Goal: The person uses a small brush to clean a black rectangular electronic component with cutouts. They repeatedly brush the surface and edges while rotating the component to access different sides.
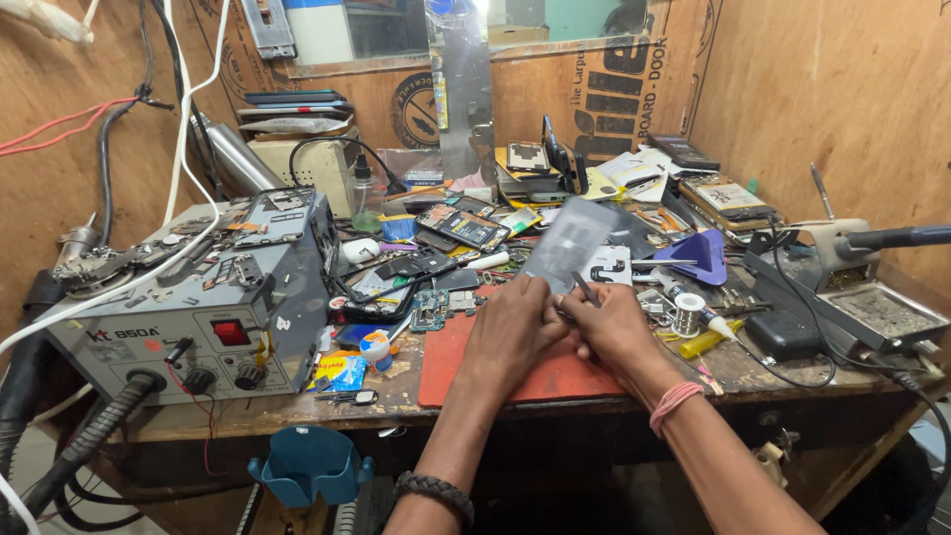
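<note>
Left hand: closed round the lower edge of a phone back panel, which is held tilted up off the bench, so the panel is kept in the air above the red work mat, not laid on it.
Right hand: pinched shut on a thin dark tool, tweezers by the look of it, though the tip is blurred and can't be made out for sure. It's pressed right up against the left hand at the panel's bottom corner.
Step in hand: looks like something is being picked or pried at along the panel's lower edge, with the piece steadied by the other hand.
Next move: a steady grip and a light touch at the tip would be called for, since the panel is held by one edge only.
Around it: a grey hot-air rework station sits well to the left, a solder wire spool just right of the hands, a soldering iron stand further right, loose phones and boards scattered behind.
</note>
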